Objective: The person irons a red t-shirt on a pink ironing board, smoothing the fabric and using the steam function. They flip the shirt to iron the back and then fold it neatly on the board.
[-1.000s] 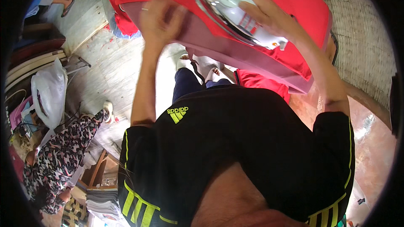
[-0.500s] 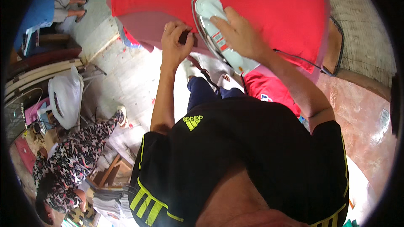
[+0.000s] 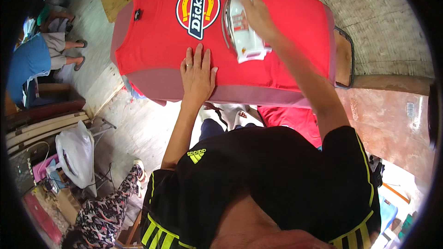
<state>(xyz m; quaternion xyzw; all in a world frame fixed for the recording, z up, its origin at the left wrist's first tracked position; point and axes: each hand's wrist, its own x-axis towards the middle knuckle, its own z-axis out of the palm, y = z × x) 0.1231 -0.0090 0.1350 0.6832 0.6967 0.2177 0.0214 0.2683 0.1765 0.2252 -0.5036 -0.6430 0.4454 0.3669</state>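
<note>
Here the right hand (image 3: pixel 256 16) is wrapped around the handle of a white iron (image 3: pixel 242 27), which stands soleplate-down on a red T-shirt (image 3: pixel 286 32), just right of the shirt's round printed badge (image 3: pixel 198 2); the iron lies directly under the palm, its nose pointing away from the person; the left hand (image 3: pixel 197 71) grips nothing, lying flat with fingers spread on the shirt's near hem, beside the iron but apart from it; the shirt is stretched over a pinkish ironing board (image 3: pixel 258 96).
</note>
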